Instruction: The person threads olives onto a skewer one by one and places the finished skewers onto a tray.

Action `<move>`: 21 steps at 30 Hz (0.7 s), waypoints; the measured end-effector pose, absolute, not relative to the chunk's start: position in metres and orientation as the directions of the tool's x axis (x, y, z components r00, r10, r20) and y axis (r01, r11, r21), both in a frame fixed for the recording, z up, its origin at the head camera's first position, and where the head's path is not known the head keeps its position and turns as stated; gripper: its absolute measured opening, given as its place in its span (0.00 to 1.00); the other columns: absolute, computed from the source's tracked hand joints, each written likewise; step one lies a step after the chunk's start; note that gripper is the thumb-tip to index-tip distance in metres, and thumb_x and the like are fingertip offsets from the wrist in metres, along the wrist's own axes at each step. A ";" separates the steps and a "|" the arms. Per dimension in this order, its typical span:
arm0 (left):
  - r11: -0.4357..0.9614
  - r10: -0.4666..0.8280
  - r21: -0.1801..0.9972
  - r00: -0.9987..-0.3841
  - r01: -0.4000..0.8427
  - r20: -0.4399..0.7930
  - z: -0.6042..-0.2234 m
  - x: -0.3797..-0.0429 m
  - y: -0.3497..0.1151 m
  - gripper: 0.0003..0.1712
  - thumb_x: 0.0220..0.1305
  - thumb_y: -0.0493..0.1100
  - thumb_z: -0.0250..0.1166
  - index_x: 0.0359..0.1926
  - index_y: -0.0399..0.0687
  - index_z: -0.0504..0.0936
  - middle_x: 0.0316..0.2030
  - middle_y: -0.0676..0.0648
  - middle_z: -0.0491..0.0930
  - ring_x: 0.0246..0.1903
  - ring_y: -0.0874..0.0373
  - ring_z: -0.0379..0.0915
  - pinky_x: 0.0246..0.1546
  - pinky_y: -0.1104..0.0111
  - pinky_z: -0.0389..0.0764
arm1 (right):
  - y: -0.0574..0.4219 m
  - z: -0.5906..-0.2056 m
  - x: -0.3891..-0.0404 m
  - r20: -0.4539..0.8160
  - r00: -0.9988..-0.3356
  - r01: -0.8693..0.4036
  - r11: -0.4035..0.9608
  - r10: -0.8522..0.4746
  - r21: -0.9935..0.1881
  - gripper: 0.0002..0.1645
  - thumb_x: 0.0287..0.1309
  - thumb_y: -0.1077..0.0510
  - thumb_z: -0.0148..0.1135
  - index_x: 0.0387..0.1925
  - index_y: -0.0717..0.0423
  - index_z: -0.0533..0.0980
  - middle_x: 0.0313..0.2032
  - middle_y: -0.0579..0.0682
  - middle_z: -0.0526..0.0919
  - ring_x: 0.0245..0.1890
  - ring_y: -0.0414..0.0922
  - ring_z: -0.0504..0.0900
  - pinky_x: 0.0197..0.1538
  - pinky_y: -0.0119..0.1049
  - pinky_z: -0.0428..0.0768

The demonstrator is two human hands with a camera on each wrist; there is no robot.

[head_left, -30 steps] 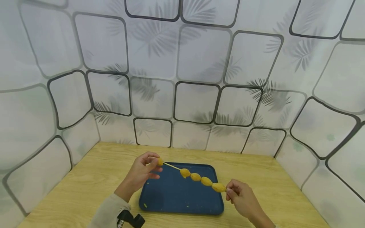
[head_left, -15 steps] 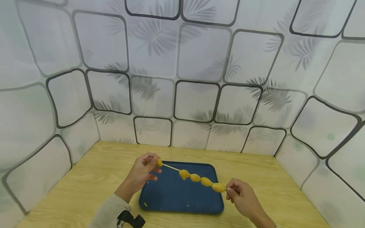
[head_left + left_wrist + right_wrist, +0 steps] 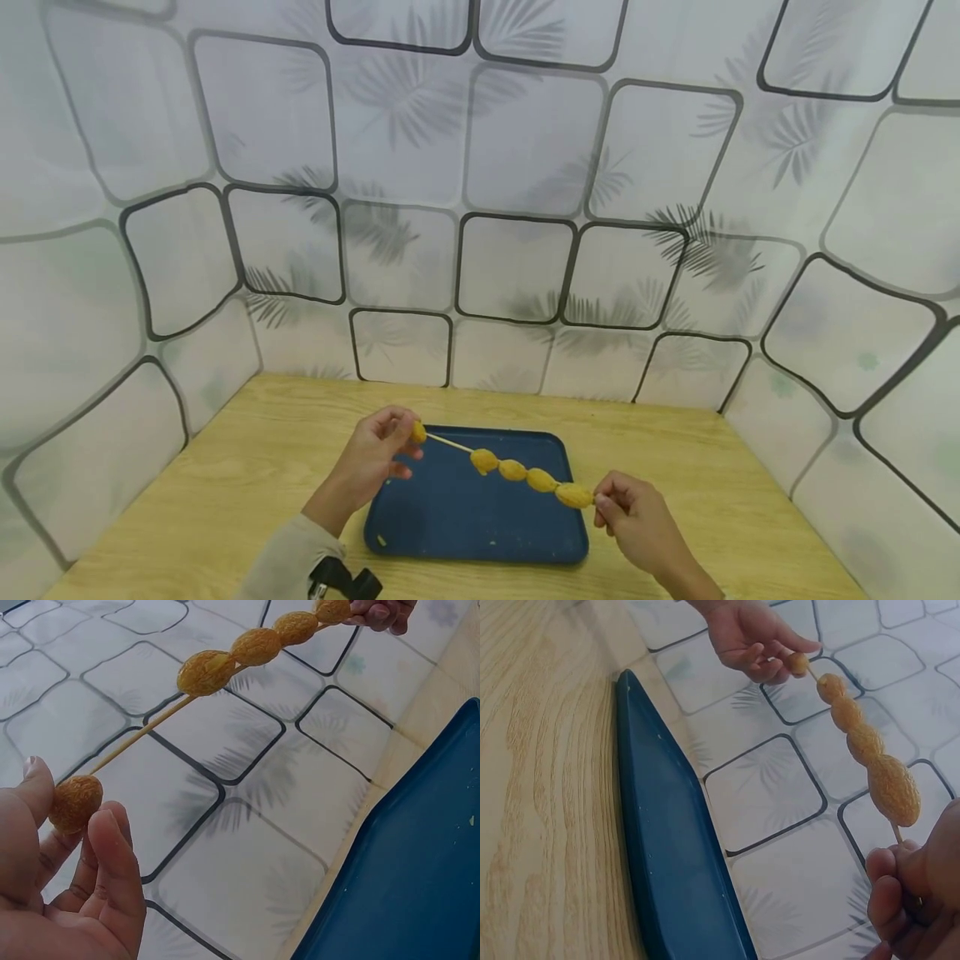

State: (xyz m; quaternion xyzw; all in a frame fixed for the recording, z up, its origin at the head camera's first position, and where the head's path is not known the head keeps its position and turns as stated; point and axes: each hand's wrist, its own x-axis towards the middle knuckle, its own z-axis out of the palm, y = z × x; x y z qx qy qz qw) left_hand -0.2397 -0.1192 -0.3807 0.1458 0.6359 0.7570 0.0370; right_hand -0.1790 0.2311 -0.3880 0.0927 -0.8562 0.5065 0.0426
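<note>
My right hand (image 3: 636, 521) pinches the near end of a thin wooden skewer (image 3: 142, 735) that slants up to the left above the tray. Several golden, wrinkled fried balls (image 3: 866, 744) are threaded close together on the half nearest that hand. A bare length of stick runs from them to a single fried ball (image 3: 76, 804) at the far end. Thumb and fingers of my left hand (image 3: 369, 458) pinch this ball, and the stick meets it there. The blue tray (image 3: 480, 508) lies on the table below, small yellow crumbs on it.
The tray rests on a light wood-grain table (image 3: 225, 483). A pale curtain (image 3: 517, 275) printed with dark rounded squares and leaves encloses the table at the back and both sides. A black wrist mount (image 3: 343, 577) sits at my left sleeve.
My left hand and the ball it pinches have sunk very slightly. The right hand and the balls near it stay almost where they were.
</note>
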 end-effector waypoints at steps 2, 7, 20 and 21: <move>-0.178 0.207 0.976 -0.965 0.125 0.161 -0.379 -0.239 -0.116 0.12 0.70 0.48 0.57 0.42 0.43 0.77 0.35 0.46 0.75 0.28 0.58 0.77 0.20 0.72 0.77 | 0.231 -0.389 -0.179 0.163 -0.981 -0.194 0.471 -0.105 -0.861 0.09 0.66 0.71 0.53 0.29 0.62 0.73 0.22 0.54 0.77 0.19 0.43 0.72 0.20 0.33 0.71; -0.187 0.105 0.976 -0.986 0.110 0.131 -0.377 -0.237 -0.107 0.12 0.71 0.43 0.57 0.38 0.36 0.74 0.35 0.45 0.76 0.31 0.55 0.79 0.21 0.69 0.79 | 0.224 -0.394 -0.180 0.166 -0.983 -0.181 0.469 -0.073 -0.864 0.08 0.65 0.70 0.55 0.28 0.61 0.74 0.21 0.52 0.76 0.17 0.42 0.71 0.19 0.32 0.71; -0.244 -0.025 0.966 -0.996 0.089 0.085 -0.382 -0.238 -0.098 0.20 0.76 0.44 0.51 0.56 0.34 0.78 0.43 0.46 0.78 0.26 0.59 0.79 0.20 0.72 0.78 | 0.210 -0.394 -0.183 0.199 -0.980 -0.183 0.517 -0.026 -0.836 0.11 0.62 0.72 0.55 0.25 0.59 0.74 0.17 0.51 0.76 0.13 0.39 0.69 0.17 0.29 0.67; -0.258 -0.011 0.963 -0.997 0.082 0.082 -0.383 -0.237 -0.099 0.19 0.76 0.43 0.51 0.56 0.34 0.78 0.42 0.46 0.78 0.26 0.60 0.79 0.19 0.72 0.77 | 0.211 -0.394 -0.183 0.194 -0.981 -0.180 0.514 -0.027 -0.839 0.11 0.62 0.72 0.55 0.25 0.59 0.74 0.17 0.51 0.76 0.14 0.39 0.69 0.17 0.29 0.67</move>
